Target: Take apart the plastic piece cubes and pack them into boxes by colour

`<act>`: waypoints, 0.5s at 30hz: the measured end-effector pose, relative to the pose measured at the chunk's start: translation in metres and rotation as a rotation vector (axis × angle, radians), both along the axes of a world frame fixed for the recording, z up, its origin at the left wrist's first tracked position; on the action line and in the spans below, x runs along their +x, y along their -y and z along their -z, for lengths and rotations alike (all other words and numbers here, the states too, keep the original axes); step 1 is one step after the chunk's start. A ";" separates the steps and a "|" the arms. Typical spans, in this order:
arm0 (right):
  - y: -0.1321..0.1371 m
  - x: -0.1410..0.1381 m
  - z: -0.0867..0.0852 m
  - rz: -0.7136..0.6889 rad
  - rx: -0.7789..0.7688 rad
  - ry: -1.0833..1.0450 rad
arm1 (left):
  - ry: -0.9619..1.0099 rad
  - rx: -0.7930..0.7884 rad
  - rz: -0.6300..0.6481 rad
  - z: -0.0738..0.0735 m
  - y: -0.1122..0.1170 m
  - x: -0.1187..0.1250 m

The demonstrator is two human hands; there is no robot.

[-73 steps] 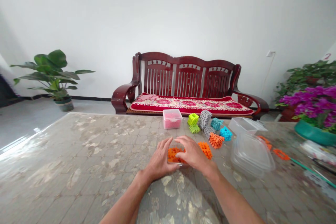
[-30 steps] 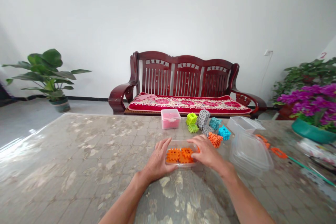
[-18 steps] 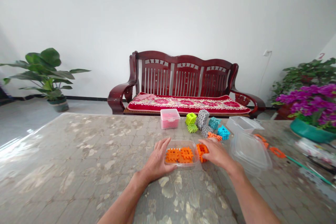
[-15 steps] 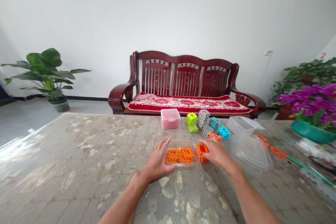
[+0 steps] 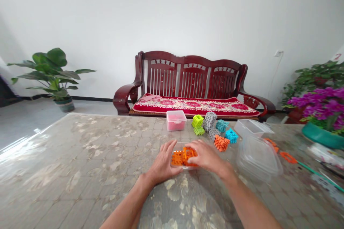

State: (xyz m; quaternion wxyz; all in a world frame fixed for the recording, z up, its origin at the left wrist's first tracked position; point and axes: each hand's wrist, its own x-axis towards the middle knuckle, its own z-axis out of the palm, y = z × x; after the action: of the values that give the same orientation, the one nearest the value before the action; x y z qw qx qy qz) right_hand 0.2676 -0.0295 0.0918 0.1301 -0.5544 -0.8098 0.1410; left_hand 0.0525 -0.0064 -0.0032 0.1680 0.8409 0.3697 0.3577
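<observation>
Two hands, one tub; left hand (image 5: 163, 162) clasps the left end of the clear tub (image 5: 186, 167), thumb near side, fingers far side; right hand (image 5: 205, 155) pinches one orange block (image 5: 189, 152) at the tub's right end, beside the orange pieces (image 5: 177, 158) inside, number partly hidden. Beyond: one pink-filled box (image 5: 176, 123); two green clusters (image 5: 198, 121); two grey (image 5: 210, 121); one teal (image 5: 222, 125); one blue (image 5: 231, 135); one orange-red (image 5: 221, 143); one open clear box (image 5: 248, 128); clear lids (image 5: 259, 159) stacked, count unclear. Half a second ago the block sat outside, just right of the tub; orange-red cluster then partly covered, now fully visible.
</observation>
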 end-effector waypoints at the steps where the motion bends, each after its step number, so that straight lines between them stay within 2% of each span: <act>1: -0.002 -0.006 0.003 -0.016 -0.015 -0.009 | 0.000 0.004 0.000 0.000 0.000 0.000; 6: -0.006 -0.020 0.012 -0.097 -0.094 -0.098 | -0.011 -0.002 -0.010 -0.005 0.001 0.002; 8: -0.006 -0.018 0.013 -0.078 -0.113 -0.199 | -0.013 -0.009 -0.007 -0.006 0.002 0.002; 12: -0.008 0.002 0.015 0.102 -0.053 -0.385 | -0.009 -0.018 -0.003 -0.006 0.002 0.000; 15: -0.010 0.031 0.017 0.232 0.053 -0.374 | -0.004 -0.019 -0.003 -0.004 0.001 -0.001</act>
State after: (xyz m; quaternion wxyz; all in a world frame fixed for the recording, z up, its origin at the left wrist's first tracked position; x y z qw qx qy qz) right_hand 0.2982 -0.0198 0.0750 0.3078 -0.6046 -0.7057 0.2040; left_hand 0.0519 -0.0079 0.0012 0.1748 0.8393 0.3750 0.3527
